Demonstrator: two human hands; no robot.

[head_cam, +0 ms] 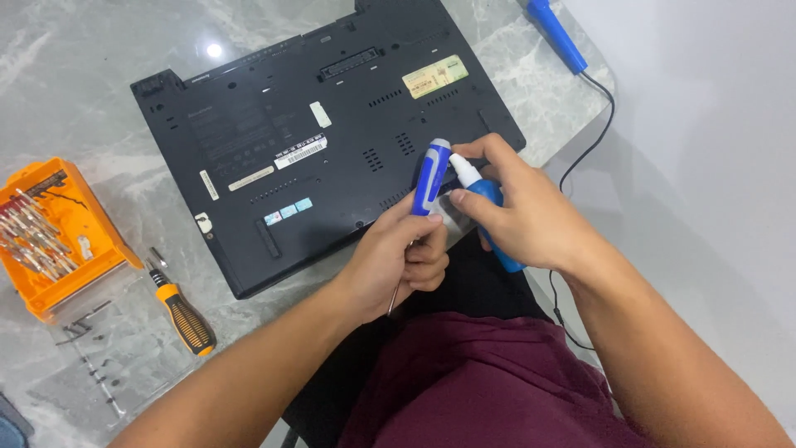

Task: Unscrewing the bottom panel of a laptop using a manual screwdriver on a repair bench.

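Head view shows both hands meeting at the centre right of the frame, over the lower right corner of a black laptop (332,141) that lies upside down on a grey marble table (75,75). The left hand (398,261) is closed around a blue and white screwdriver (431,176); its handle stands nearly upright above the fist, and a thin metal shaft comes out below the fingers, pointing down toward the person's lap. The right hand (522,220) is closed around a small blue bottle (489,203) with a white nozzle. The nozzle points to the upper left and lies just beside the screwdriver handle; I cannot tell if they touch. So the bottle comes from the right, its long axis slanted, while the screwdriver's axis is close to vertical.

At the left of the frame are an orange bit case (50,232) and an orange and black screwdriver (184,314). At the upper right lies a blue tool (557,33) with a black cable.
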